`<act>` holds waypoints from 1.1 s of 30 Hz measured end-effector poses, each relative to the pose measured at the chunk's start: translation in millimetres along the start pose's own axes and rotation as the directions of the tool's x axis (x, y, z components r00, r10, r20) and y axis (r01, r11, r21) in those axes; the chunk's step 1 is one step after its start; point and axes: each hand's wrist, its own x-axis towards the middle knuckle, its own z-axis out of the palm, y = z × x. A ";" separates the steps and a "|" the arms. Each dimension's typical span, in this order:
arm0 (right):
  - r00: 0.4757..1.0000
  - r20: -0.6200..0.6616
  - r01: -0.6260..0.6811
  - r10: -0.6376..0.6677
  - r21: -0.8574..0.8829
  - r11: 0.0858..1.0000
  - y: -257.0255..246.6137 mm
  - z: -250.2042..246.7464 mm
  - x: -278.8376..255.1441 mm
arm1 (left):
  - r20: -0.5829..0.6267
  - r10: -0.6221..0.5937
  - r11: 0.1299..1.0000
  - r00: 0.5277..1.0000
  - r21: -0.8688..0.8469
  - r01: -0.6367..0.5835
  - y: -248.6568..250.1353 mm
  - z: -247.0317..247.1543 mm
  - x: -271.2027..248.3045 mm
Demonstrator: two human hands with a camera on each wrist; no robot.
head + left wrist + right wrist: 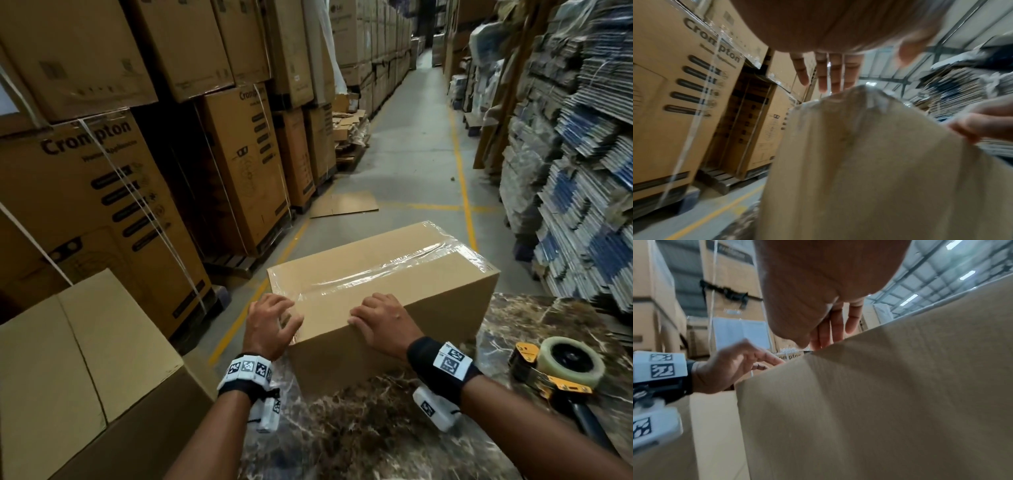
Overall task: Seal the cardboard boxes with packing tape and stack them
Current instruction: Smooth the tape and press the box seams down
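Under both hands' grip [272, 322] [378, 320], taped box's [383, 270] near top edge.

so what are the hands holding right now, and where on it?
Nothing gripped. The left hand rests spread on the near left top corner of the taped box; the right hand lies flat on its near top edge.

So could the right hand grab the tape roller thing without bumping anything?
Probably yes. The right hand rests on the box, and the tape dispenser lies to its right on the marble table with nothing between them.
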 end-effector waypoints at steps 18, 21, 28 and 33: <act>0.856 0.504 -0.203 0.116 0.121 0.972 11.2 18.9 86.1 | 0.327 -0.359 0.910 0.874 0.333 0.249 45.0 39.9 35.5; 0.866 0.445 -0.298 0.229 0.092 0.950 43.4 8.3 72.5 | 0.325 -0.371 0.908 0.870 0.323 0.267 46.5 38.1 36.0; 0.831 0.399 -0.426 0.388 0.008 0.904 93.0 -10.0 55.0 | 0.333 -0.371 0.896 0.867 0.375 0.240 50.9 40.4 37.9; 0.838 0.395 -0.416 0.376 0.016 0.909 96.6 -1.8 55.9 | 0.379 -0.298 0.922 0.876 0.350 0.162 87.2 58.2 52.4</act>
